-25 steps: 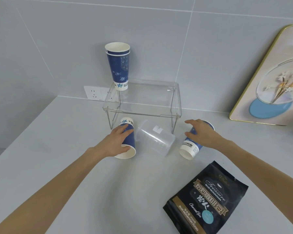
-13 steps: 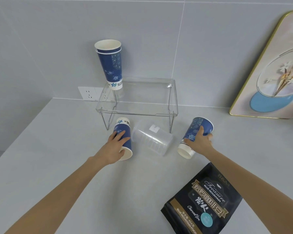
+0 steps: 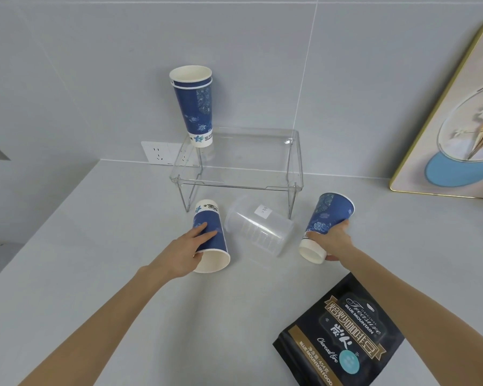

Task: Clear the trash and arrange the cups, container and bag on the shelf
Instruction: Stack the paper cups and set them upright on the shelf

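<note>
Hands (image 3: 187, 253) (image 3: 332, 242) each grasp a blue cup (image 3: 211, 235) (image 3: 328, 218).

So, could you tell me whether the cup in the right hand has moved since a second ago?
Yes. The right hand has tipped the cup up off the counter, its open end risen toward the clear shelf.

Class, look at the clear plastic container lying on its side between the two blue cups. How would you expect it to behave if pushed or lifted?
The clear container lies on its round side on the counter, so a sideways push would probably roll it. Its thin, see-through walls suggest it is light and may flex if squeezed. The smooth plastic could be a little slippery.
</note>
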A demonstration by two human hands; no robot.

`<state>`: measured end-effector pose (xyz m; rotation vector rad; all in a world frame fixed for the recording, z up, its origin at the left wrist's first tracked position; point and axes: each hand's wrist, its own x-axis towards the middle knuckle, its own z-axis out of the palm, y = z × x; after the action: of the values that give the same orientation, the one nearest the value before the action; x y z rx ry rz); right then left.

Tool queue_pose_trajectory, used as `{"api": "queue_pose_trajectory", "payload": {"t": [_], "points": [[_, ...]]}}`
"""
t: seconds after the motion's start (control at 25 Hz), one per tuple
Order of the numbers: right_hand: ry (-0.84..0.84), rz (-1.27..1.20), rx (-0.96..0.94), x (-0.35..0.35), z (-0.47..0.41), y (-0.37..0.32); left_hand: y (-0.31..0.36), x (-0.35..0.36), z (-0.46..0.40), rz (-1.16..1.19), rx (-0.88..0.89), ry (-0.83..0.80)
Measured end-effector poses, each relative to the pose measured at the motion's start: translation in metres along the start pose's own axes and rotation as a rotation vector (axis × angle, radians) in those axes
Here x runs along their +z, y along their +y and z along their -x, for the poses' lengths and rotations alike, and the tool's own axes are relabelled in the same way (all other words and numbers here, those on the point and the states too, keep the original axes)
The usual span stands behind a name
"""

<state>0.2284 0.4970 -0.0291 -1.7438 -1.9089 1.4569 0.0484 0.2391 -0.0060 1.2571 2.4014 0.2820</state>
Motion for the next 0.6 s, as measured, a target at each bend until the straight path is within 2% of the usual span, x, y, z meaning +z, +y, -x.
{"api": "queue_pose_trajectory", "payload": {"t": [0.16,0.36,0.6], "points": [[0.045,0.107,-0.108,-0.003,0.009,0.004,0.002,-0.004,0.008,-0.027,-0.022,-0.024],[0.100,0.155,-0.288,-0.017,0.023,-0.005,0.003,-0.015,0.016,0.012,-0.042,0.034],[0.121,0.085,-0.551,-0.024,0.052,-0.037,0.000,-0.042,0.030,0.379,-0.093,0.190]]}}
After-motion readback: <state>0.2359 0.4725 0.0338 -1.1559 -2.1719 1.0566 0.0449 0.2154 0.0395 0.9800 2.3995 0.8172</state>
